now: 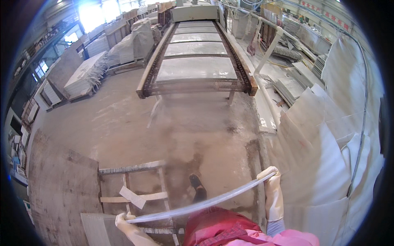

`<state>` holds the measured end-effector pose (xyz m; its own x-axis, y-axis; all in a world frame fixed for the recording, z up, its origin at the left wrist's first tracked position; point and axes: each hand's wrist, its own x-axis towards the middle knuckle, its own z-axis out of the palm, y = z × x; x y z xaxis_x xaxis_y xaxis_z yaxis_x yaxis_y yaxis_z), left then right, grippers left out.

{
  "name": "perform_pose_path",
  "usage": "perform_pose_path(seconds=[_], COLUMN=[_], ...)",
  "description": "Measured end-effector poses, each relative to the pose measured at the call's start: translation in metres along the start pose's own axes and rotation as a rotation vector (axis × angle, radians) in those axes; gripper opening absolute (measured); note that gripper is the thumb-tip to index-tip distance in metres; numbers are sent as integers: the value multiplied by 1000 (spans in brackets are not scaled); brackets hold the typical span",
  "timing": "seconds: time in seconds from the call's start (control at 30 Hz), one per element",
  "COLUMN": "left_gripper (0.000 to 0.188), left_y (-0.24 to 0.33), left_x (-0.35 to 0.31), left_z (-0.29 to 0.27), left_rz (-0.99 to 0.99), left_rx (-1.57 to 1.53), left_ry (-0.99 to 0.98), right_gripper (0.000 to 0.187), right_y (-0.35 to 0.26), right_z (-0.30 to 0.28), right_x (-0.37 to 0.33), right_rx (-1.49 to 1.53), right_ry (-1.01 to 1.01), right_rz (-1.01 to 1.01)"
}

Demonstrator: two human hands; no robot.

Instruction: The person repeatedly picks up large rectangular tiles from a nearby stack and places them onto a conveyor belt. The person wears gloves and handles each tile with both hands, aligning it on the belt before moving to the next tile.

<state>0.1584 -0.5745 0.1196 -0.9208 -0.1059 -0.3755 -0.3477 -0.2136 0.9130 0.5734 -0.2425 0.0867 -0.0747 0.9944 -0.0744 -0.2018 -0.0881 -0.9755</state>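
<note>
A long, thin pale slab (201, 206) spans the space in front of my body, seen almost edge-on. My left hand (124, 221), in a cream glove, grips its left end low in the view. At the other end, higher and to the right, my gloved right hand (269, 175) has its fingers wrapped over the edge. The slab slants upward from left to right, and how deep its face is cannot be seen. Ahead of me, several whitish rectangular slabs (197, 68) lie flat in a row on a conveyor (143, 84).
At lower left stands a rack frame (131, 168) with a loose pale strip (132, 197) on it, beside a large brown board (61, 188). Pale sheeting (303, 147) hangs along the right. Stacked slabs (87, 75) stand at the far left. A post (269, 50) leans right of the conveyor.
</note>
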Motion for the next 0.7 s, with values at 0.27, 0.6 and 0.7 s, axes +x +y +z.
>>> perform_pose_path(seconds=[0.27, 0.6, 0.7], left_gripper=[5, 6, 6], left_y=[-20, -15, -12], left_x=[74, 135, 150], left_z=[143, 237, 253], left_rz=[-184, -30, -85], left_rx=[61, 46, 10], left_ry=[5, -66, -57], right_gripper=[18, 18, 19], right_y=[-18, -33, -26], right_z=[52, 139, 151], right_x=[84, 192, 212], right_rx=[-45, -72, -105], right_ry=[185, 90, 40], right_rz=[-26, 3, -74])
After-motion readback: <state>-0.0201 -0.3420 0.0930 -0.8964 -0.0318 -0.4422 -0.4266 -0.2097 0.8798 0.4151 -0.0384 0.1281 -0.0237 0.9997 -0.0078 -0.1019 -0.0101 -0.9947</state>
